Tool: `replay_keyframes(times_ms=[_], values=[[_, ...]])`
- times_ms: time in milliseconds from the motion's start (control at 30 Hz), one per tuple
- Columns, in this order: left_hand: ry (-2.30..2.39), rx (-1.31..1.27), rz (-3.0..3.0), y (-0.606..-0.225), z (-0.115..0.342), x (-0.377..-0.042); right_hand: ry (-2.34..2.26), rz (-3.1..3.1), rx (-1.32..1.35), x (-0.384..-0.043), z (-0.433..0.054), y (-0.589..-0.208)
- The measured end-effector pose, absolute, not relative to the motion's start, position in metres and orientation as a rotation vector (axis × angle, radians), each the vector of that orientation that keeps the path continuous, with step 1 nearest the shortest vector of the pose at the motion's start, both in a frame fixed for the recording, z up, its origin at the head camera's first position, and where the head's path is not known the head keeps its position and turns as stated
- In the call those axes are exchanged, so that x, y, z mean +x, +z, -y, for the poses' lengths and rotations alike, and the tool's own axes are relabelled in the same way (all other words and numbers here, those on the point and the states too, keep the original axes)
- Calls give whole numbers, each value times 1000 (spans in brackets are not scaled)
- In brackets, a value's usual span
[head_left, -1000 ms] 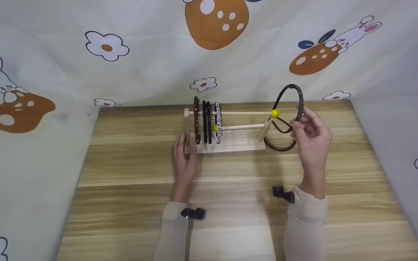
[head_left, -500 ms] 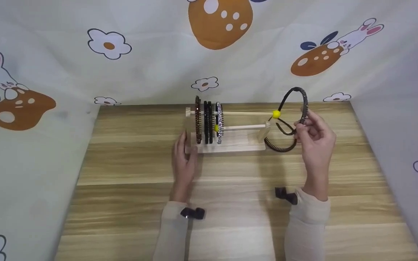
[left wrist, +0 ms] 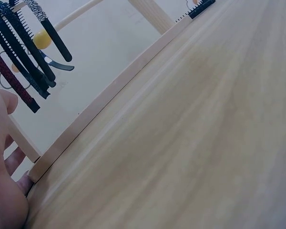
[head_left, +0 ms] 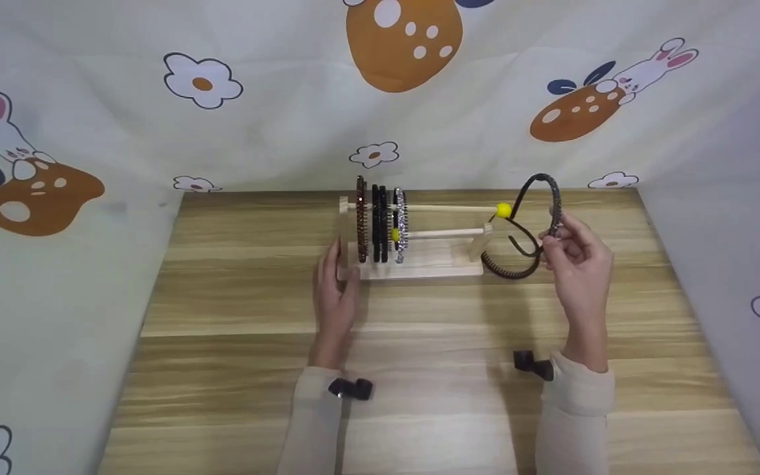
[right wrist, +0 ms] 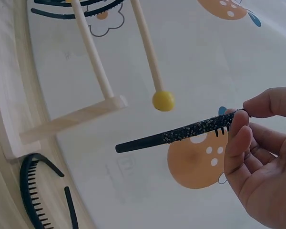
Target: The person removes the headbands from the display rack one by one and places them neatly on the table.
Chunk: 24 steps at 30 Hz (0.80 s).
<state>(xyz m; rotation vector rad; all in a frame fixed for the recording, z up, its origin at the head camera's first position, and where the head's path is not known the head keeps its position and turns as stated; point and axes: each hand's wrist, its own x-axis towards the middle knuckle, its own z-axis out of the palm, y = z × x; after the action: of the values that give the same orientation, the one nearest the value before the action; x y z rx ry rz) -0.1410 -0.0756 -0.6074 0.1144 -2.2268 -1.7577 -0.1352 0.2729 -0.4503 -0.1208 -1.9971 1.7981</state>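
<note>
My right hand (head_left: 581,264) pinches a dark, glittery toothed headband (right wrist: 190,131) between thumb and fingers, raised just right of the wooden rack (head_left: 426,271). Its band stands apart from the yellow ball (right wrist: 163,100) on the upper rod's free end. My left hand (head_left: 335,297) grips the rack's left end, thumb in front and fingers behind it. Hanging at the left of the rods are a reddish-brown headband (head_left: 361,224), black headbands (head_left: 380,224) and a silver glitter headband (head_left: 400,227). Another dark toothed headband (right wrist: 25,191) lies on the table by the rack's right end.
The lower rod (head_left: 443,233) reaches left from the right upright (head_left: 481,245) to a second yellow ball (head_left: 395,234). Behind the wood-grain table (head_left: 419,343) rises a pale printed cloth (head_left: 274,125), with more cloth at both sides.
My right hand has drawn slightly right and down, lowering the headband it pinches. The left hand keeps its grip on the rack, and the hanging headbands stay in place.
</note>
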Motion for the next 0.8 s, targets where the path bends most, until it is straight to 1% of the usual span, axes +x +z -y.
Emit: replay_keyframes(times_ms=[233, 467, 633, 800], values=[[-1722, 122, 2249, -608, 77, -141, 1739, 2065, -123, -133, -286, -446], [-1714, 129, 2263, -607, 76, -141, 1612, 2179, 2, -134, -294, -443], [-1694, 104, 2261, -608, 76, -141, 1475, 2260, 89, -133, -301, -446], [-1722, 132, 2262, -608, 78, -139, 1369, 2336, 151, -132, -308, -452]])
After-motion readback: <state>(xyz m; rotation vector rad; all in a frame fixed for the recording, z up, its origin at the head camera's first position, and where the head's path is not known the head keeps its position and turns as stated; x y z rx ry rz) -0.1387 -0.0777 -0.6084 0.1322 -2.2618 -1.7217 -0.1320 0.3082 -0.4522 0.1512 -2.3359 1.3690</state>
